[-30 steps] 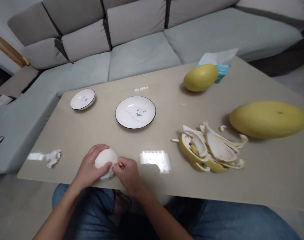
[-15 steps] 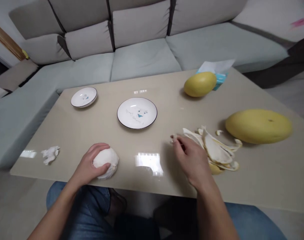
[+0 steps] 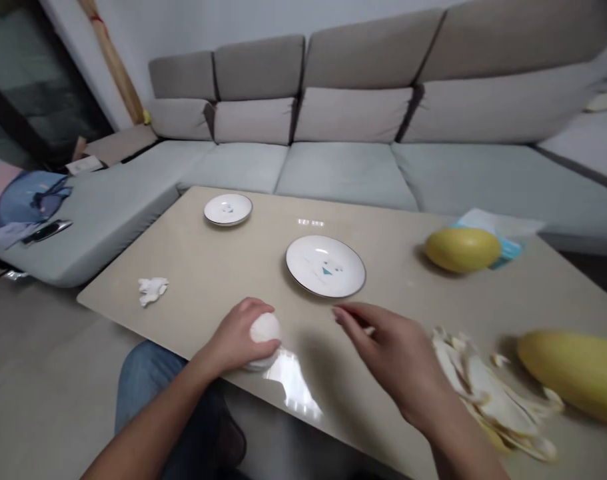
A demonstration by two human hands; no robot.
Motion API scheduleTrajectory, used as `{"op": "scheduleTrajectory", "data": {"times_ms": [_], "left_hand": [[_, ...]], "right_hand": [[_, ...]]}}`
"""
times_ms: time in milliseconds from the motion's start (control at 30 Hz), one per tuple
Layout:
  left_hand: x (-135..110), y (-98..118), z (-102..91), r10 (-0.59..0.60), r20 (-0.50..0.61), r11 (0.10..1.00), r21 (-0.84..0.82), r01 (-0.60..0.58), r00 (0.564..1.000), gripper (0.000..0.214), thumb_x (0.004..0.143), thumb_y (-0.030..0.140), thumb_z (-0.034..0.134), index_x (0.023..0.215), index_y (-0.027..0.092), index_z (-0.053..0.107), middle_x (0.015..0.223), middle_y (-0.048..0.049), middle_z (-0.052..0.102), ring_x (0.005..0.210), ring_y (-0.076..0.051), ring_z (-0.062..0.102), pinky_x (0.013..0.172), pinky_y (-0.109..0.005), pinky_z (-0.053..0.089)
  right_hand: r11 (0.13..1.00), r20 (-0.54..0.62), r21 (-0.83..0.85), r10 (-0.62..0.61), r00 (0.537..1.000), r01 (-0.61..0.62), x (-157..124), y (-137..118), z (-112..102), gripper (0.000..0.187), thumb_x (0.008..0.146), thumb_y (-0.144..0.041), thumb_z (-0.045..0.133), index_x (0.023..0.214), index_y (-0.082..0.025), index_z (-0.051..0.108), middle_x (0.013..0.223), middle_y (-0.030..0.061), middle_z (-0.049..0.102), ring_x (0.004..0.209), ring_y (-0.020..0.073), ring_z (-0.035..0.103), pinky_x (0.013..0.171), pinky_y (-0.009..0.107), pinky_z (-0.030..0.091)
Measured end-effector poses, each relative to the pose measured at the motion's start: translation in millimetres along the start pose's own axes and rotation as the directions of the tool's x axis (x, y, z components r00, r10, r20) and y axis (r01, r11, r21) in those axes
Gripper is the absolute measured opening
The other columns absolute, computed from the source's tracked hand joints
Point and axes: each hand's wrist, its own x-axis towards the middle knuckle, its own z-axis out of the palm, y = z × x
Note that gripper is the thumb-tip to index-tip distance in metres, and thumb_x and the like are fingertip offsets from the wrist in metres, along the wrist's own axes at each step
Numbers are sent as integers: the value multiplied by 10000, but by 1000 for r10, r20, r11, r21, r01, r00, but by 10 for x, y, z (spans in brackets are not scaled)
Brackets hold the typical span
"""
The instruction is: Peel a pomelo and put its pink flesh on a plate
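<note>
Left hand (image 3: 240, 341) grips the white fruit (image 3: 266, 327) by the table's (image 3: 203, 270) near edge — probably weighty, soft-skinned, best cupped round its sides. Right hand (image 3: 398, 353) looks pinched — on what, I cannot tell.

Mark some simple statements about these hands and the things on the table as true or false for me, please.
1. The left hand grips a round white object. True.
2. The right hand grips it too. False: the right hand is apart from it.
3. A crumpled white tissue lies on the table. True.
4. A yellow fruit sits in the nearer dish. False: both yellow fruits lie on the table.
</note>
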Motion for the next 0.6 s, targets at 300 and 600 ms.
{"op": "scheduleTrajectory", "data": {"times_ms": [300, 600], "left_hand": [[-570, -327, 3, 17, -45, 986, -164, -24, 999, 751, 589, 242, 813, 1298, 259, 566, 1402, -114, 496, 1286, -327, 488, 1105, -442, 403], [-573, -423, -184, -272, -14, 931, -258, 260, 962, 735, 665, 221, 744, 1359, 281, 510, 1493, -114, 400, 1381, -336, 404, 1161, -495, 316]], "right_hand": [[848, 616, 252, -513, 598, 467, 1343, -1625, 1388, 232, 780, -116, 691, 948, -252, 774, 810, 13, 750, 734, 182, 663, 647, 269, 440], [973, 484, 208, -194, 853, 104, 982, -400, 1130, 287, 909, -247, 509, 1083, -184, 730, 1028, 74, 756, 903, 198, 693, 805, 319, 512]]}}
